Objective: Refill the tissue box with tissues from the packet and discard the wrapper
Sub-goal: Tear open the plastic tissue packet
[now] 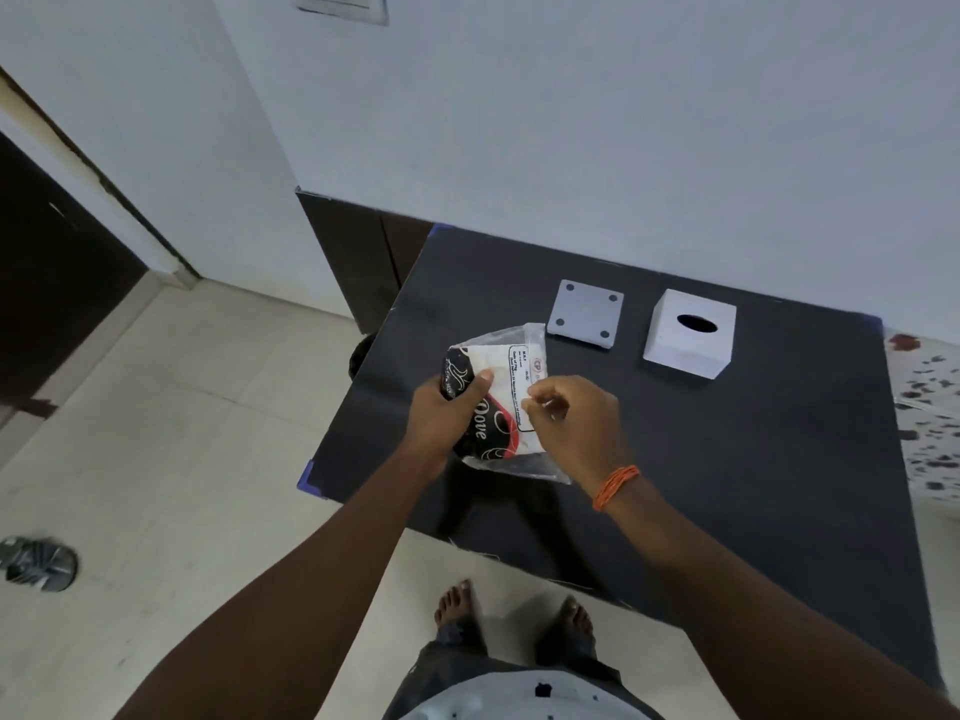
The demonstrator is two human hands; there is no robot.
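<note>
table (727,459) with a dark matte top fills the middle of the view, pushed against a pale wall, and everything else sits in relation to it. on its far side, close to the wall, stands the white tissue box (689,333), upright with its oval slot facing up, and just beside that, toward the table's middle, lies a flat grey square base plate (586,314) with four dark dots at its corners; the two are apart, not touching. above the table's near left part, the tissue packet (506,402) is held in the air, clear plastic with a black and red printed band and a white label. the left hand (447,407) is wrapped around the packet's left side, thumb pressed on its front. the right hand (576,413) is closed in a pinch on the wrapper at the packet's right edge, an orange thread band (615,486) at its wrist.
</note>
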